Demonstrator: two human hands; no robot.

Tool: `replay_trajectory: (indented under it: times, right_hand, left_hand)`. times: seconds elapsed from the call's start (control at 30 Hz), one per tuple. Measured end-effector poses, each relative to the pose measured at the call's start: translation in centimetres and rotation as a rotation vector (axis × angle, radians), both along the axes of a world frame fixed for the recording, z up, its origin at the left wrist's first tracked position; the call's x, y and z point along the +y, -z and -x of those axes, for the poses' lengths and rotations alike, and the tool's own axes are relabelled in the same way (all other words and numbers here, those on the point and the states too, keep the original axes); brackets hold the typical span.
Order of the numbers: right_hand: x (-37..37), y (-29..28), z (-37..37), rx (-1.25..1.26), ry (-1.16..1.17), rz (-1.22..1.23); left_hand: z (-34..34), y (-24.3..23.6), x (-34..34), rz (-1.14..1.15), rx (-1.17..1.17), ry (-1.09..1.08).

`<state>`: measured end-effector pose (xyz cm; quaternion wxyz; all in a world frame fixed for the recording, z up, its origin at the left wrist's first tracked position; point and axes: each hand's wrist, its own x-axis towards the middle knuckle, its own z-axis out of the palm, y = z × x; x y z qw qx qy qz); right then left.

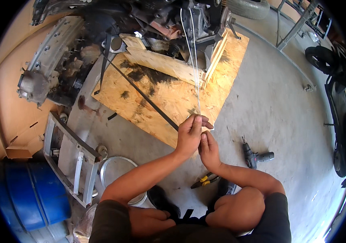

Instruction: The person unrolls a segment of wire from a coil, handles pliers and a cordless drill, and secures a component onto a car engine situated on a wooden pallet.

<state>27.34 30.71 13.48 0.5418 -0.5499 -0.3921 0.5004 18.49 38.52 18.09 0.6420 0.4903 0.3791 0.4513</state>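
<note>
A doubled strand of thin, silvery wire (198,97) runs from the engine (169,28) down to my hands. My left hand (190,131) is closed around the wire with the thumb on top. Just below and to the right, my right hand (209,152) is also closed, in line with the wire; its lower end is hidden by the fingers. Under the wire lies a stained chipboard sheet (140,113), with the engine and wooden planks (165,65) on it. A black strap (140,93) slants from the engine toward my left hand.
Near my feet lie yellow-handled pliers (205,180), and a cordless drill (256,156) rests further right. A wire coil (101,174) and metal frame (74,158) are at left, beside a blue drum (35,194). A cylinder head (51,56) stands far left, a tyre (249,8) at the back.
</note>
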Motion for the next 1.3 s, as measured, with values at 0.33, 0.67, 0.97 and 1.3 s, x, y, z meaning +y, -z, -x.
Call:
replay_trajectory:
  times: [0.33, 0.67, 0.97, 1.3]
  right_hand:
    - [0.3, -0.6, 0.6, 0.32, 0.112, 0.217]
    - [0.4, 2.5, 0.9, 0.625, -0.061, 0.362]
    - [2.0, 4.1, 0.5, 0.569, -0.19, 0.314]
    - [0.5, 2.8, 0.1, 0.598, -0.407, 0.32]
  left_hand:
    - [-1.1, 1.1, 1.4, 0.319, -0.254, 0.106]
    - [-0.3, 1.5, 1.1, 0.379, -0.18, 0.062]
    - [1.2, 2.1, 3.3, 0.279, -0.14, 0.141]
    - [-1.1, -14.7, 17.0, 0.024, -0.313, 0.271]
